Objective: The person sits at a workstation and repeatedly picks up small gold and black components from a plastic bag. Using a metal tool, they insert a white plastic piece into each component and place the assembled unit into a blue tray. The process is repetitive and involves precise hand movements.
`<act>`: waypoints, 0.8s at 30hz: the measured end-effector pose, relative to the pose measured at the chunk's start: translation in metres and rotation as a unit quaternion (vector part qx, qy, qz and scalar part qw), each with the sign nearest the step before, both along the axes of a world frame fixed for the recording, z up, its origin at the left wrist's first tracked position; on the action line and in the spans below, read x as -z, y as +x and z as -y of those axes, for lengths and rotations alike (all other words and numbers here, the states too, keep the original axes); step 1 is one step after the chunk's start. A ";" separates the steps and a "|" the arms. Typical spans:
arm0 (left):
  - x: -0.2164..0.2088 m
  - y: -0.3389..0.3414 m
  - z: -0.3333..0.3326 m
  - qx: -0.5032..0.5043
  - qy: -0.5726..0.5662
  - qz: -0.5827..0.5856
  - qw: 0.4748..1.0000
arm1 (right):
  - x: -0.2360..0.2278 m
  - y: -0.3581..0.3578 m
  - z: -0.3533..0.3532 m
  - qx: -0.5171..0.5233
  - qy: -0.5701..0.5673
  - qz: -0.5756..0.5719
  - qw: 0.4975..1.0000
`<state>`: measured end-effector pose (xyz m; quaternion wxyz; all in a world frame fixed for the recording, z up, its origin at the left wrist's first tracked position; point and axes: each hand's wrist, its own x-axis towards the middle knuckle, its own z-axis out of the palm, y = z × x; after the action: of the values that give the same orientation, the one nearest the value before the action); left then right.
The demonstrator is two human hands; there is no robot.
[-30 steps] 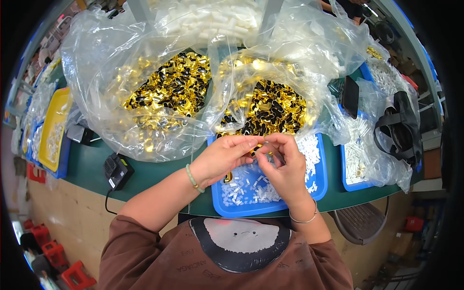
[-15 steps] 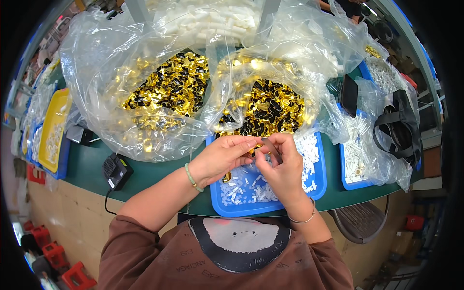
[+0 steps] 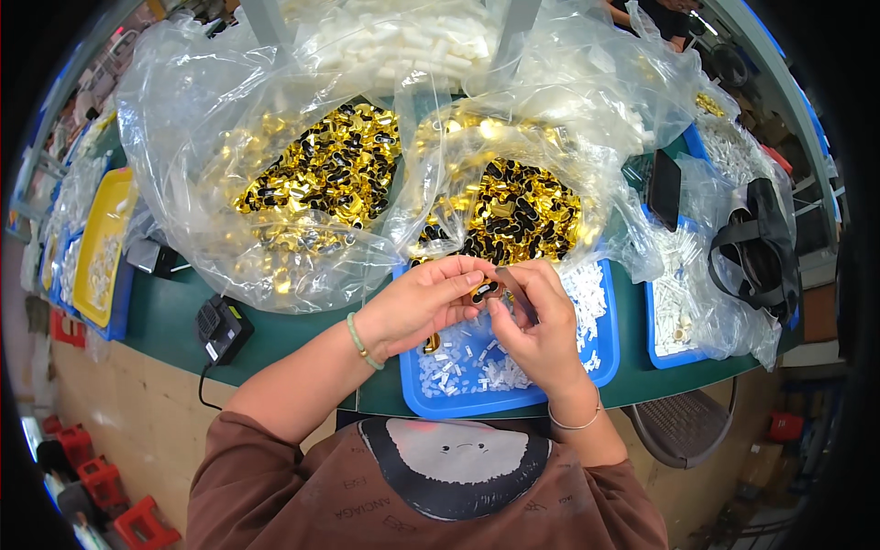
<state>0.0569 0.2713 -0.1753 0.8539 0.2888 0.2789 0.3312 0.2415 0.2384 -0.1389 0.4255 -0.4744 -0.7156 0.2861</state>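
Note:
Both hands meet above the far part of a blue tray (image 3: pixel 500 403), which holds many small white plastic pieces (image 3: pixel 449 362). My left hand (image 3: pixel 426 302) is closed, thumb and fingers pinching a small black-and-gold part (image 3: pixel 484 291). A narrow dark metal strip, looking like tweezers (image 3: pixel 515 291), is gripped in my right hand (image 3: pixel 541 321) beside that part. Whether the strip's tip touches it is too small to tell. Another gold piece (image 3: pixel 432 343) shows just under my left fingers. Right behind the hands lies a clear bag with a heap of black-and-gold parts (image 3: pixel 527 211).
A second clear bag of similar parts (image 3: pixel 335 165) lies at left, and white tubes (image 3: pixel 403 41) fill bags behind. A black device (image 3: pixel 222 328) and a yellow tray (image 3: pixel 103 247) stand left. At right are a phone (image 3: pixel 664 190), a blue tray of white sticks (image 3: pixel 674 293) and a black bag (image 3: pixel 763 247).
The black face of the small part now shows between my left fingers. My right fingers have shifted slightly along with the metal strip, and my arms otherwise hold nearly the same pose.

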 end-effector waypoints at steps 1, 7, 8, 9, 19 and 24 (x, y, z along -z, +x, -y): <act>0.000 -0.001 0.000 0.008 0.006 -0.001 1.000 | 0.001 0.002 0.000 -0.005 -0.001 -0.002 1.000; -0.013 -0.003 0.002 0.006 0.065 -0.070 0.995 | 0.008 0.007 -0.003 -0.006 0.011 0.008 1.000; -0.016 -0.003 0.002 0.008 0.108 -0.111 0.988 | 0.007 0.007 -0.002 -0.001 0.017 0.016 1.000; -0.017 -0.003 0.003 0.010 0.150 -0.151 0.977 | 0.007 0.007 -0.002 0.003 0.023 0.024 0.999; -0.010 -0.005 0.002 0.026 0.197 -0.143 0.970 | 0.007 0.006 -0.002 -0.028 0.038 0.029 0.998; 0.002 -0.001 0.007 0.015 0.254 -0.166 0.953 | 0.017 0.011 -0.005 -0.068 0.029 0.018 0.997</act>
<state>0.0558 0.2638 -0.1773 0.6988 0.5514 0.3186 0.3256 0.2525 0.2430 -0.1555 0.4056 -0.4171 -0.7618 0.2848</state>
